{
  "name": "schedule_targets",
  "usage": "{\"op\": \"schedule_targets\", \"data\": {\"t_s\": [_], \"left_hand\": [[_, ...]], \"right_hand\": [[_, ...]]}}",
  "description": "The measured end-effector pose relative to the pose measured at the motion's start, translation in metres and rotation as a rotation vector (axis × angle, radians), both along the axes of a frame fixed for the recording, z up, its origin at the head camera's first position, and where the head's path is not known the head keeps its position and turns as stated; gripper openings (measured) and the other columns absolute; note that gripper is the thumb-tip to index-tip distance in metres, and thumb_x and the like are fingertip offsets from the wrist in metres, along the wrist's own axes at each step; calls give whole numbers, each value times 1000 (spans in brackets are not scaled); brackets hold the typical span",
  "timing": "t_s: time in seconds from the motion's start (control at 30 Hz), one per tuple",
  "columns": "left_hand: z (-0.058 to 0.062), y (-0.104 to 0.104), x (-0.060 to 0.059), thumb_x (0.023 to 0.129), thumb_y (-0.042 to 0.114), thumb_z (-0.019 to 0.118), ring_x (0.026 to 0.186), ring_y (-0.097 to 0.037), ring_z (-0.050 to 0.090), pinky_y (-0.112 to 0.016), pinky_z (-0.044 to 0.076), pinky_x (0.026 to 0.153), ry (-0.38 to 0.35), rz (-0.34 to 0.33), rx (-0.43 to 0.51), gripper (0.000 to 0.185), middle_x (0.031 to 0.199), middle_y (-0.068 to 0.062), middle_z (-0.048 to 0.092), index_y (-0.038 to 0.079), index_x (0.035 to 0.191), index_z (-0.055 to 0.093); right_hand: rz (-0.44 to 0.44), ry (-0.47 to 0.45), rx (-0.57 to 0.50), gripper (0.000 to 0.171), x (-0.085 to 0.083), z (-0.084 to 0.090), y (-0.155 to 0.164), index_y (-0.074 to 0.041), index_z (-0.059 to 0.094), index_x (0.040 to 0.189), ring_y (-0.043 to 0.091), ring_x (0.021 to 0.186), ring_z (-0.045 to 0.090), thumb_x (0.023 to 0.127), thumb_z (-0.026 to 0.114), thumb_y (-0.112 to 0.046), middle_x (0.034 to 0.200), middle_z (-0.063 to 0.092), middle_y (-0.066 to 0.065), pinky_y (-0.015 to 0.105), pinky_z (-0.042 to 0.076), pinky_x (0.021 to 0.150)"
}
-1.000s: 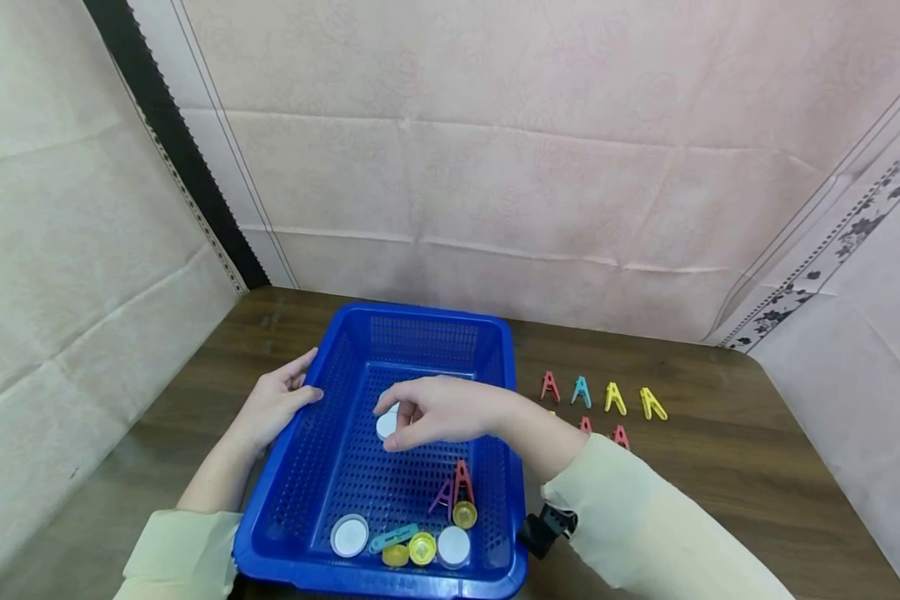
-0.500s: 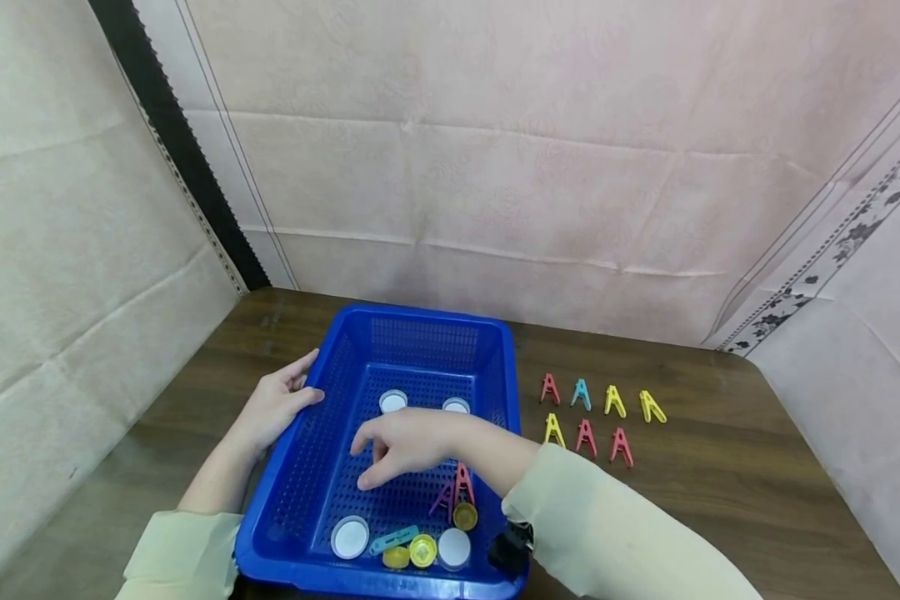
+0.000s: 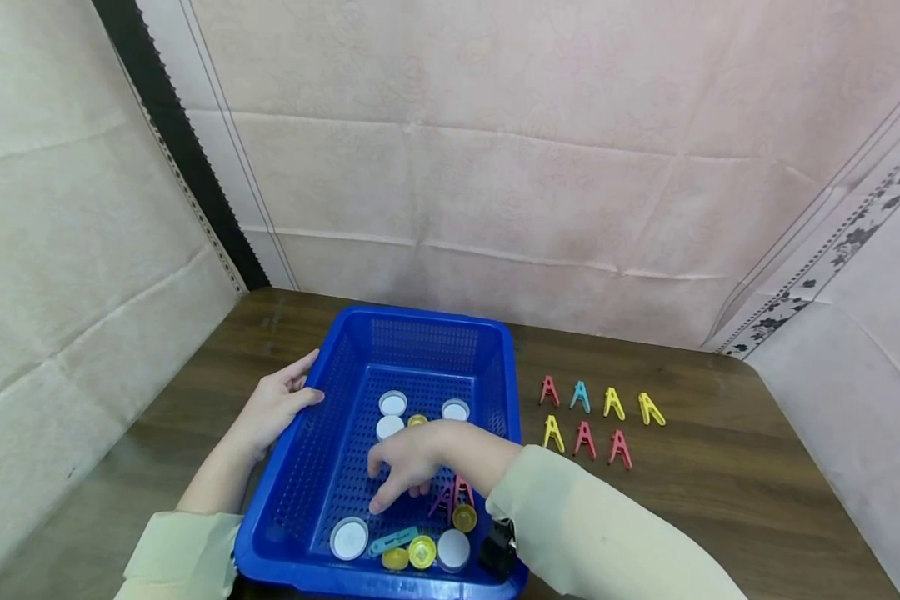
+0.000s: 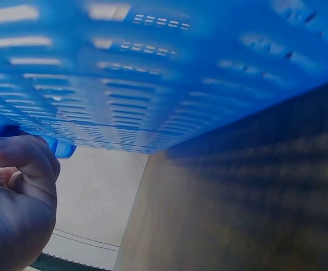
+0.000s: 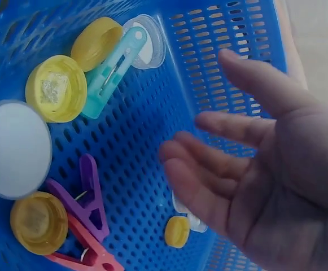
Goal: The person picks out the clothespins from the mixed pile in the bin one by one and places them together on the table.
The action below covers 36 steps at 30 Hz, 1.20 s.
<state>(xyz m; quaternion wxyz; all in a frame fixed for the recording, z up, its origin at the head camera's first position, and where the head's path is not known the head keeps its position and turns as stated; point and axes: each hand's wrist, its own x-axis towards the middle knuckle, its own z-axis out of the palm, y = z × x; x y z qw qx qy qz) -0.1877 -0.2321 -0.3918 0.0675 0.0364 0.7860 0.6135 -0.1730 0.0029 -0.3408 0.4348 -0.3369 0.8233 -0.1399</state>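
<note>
Inside the blue basket on the desk, the right hand hangs over the slotted floor with its fingers spread and loosely bent, its grip empty. Just beside its fingertips lie a purple peg and a red peg, with a yellow cap touching them. Nearer the front wall sit a white lid, a teal peg, two more yellow caps and another white lid. Behind the hand, toward the far wall, are three white lids and a small yellow cap.

The left hand grips the basket's left rim, thumb over the edge and fingers curled against the outside wall.

On the desk to the right of the basket, well apart from both hands, seven pegs stand in two rows.
</note>
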Motion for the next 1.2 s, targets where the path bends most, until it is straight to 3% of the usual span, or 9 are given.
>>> {"op": "schedule_targets", "data": {"t_s": [0.13, 0.33, 0.47, 0.77, 1.1, 1.2], "left_hand": [[1, 0, 1, 90, 13, 58, 81, -27, 67, -40, 56, 63, -7, 9, 0, 67, 121, -24, 57, 17, 149, 26], [-3, 2, -1, 91, 13, 58, 82, -27, 67, -40, 56, 63, -16, 10, -3, 67, 119, -23, 59, 17, 149, 26], [-3, 1, -1, 90, 14, 58, 80, -27, 67, -40, 56, 62, -17, 14, -12, 66, 117, -21, 60, 18, 149, 27], [2, 2, 0, 89, 13, 60, 77, -25, 67, -38, 56, 60, 14, 21, -21, 67, 115, -23, 61, 14, 148, 28], [2, 2, -1, 88, 14, 60, 76, -22, 66, -35, 55, 60, 6, 36, -32, 67, 111, -19, 63, 17, 148, 30], [2, 2, -1, 88, 14, 60, 77, -23, 66, -36, 55, 61, 5, 33, -28, 67, 113, -20, 62, 17, 148, 29]], "right_hand": [[-48, -34, 66, 41, 3, -11, -2, -10, 56, 116, 17, 69, 63, 85, 69, -32, 109, 56, 1, 28, 54, 60], [-21, -58, 88, 29, 6, -27, -4, -12, 56, 101, 18, 66, 64, 84, 70, -31, 95, 54, 0, 30, 55, 58], [10, -130, 43, 27, 6, -30, -5, -12, 55, 101, 17, 69, 64, 84, 70, -27, 94, 54, -1, 28, 54, 60], [3, -419, -80, 22, 0, -30, -10, -8, 54, 104, 18, 76, 64, 85, 66, -9, 90, 62, 6, 27, 54, 67], [21, -511, -154, 24, 0, -30, -11, -5, 54, 104, 12, 77, 63, 83, 62, 3, 88, 66, 5, 27, 54, 68], [51, -501, -164, 24, 0, -30, -11, -7, 54, 104, 9, 79, 63, 83, 61, 3, 86, 67, 2, 25, 54, 69]]}}
